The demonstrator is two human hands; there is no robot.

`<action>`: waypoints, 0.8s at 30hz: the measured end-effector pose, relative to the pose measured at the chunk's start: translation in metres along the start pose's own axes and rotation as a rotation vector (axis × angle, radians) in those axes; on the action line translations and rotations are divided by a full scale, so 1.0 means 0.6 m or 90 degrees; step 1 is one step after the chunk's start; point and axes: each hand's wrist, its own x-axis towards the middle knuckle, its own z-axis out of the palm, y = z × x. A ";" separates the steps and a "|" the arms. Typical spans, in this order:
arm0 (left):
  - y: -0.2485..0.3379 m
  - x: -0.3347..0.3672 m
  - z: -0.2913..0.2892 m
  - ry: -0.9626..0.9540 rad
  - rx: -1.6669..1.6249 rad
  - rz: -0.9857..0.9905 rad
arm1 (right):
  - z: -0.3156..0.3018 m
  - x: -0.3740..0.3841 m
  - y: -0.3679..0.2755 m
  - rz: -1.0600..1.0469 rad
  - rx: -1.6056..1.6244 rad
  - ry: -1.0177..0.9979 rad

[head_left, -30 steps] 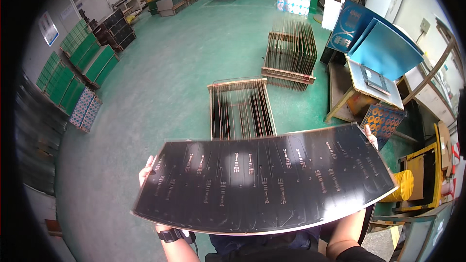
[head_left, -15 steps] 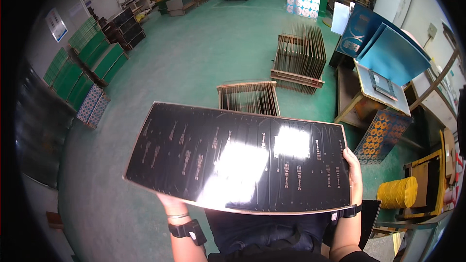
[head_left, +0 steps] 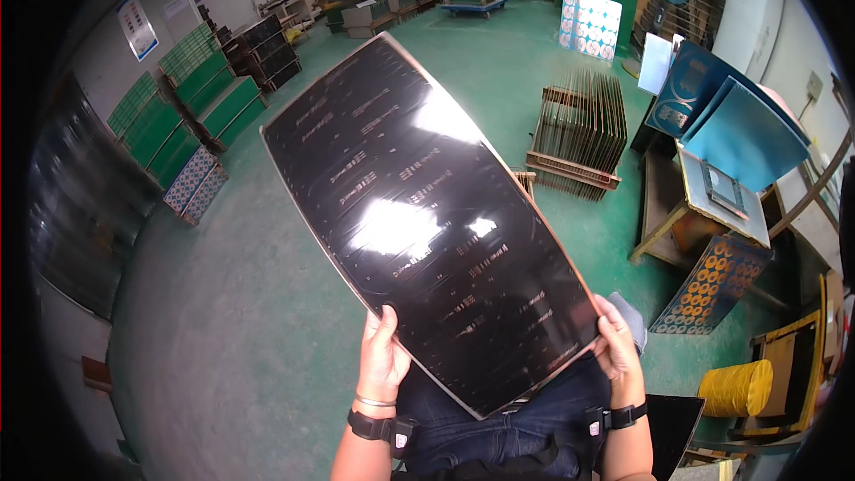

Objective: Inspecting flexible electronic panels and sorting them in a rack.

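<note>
A large glossy black panel [head_left: 427, 240] with thin copper-coloured edges and rows of small markings is held up in front of me, tilted with its far end toward the upper left. My left hand [head_left: 383, 356] grips its left long edge near the lower end, thumb on top. On the opposite edge, near the lower right corner, my right hand [head_left: 616, 338] is closed with the fingers partly hidden beneath. Bright reflections lie across the panel's surface. Behind it, a slotted rack [head_left: 525, 182] is mostly hidden.
A rack of upright thin panels [head_left: 583, 129] stands on the green floor ahead. To the right are a table [head_left: 726, 187] with blue sheets [head_left: 744, 129], an orange-patterned board [head_left: 712, 285] and a yellow roll [head_left: 737, 389]. Green stands [head_left: 209, 107] line the left wall.
The panel has turned from lying crosswise to a steep diagonal, its far end swinging up and left. My left hand now shows its thumb on the edge; my right hand has moved lower and slightly left.
</note>
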 end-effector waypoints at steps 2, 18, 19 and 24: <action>0.012 0.004 0.002 0.002 0.015 0.008 | -0.015 0.006 -0.018 -0.001 -0.114 -0.009; 0.046 0.037 0.014 0.004 0.273 0.100 | 0.066 0.034 -0.028 -0.139 0.078 0.056; 0.045 0.032 -0.006 0.058 0.285 0.128 | 0.065 0.038 -0.030 -0.154 0.121 0.067; -0.013 -0.001 -0.056 0.143 0.182 0.000 | 0.068 0.043 -0.015 -0.154 0.167 -0.011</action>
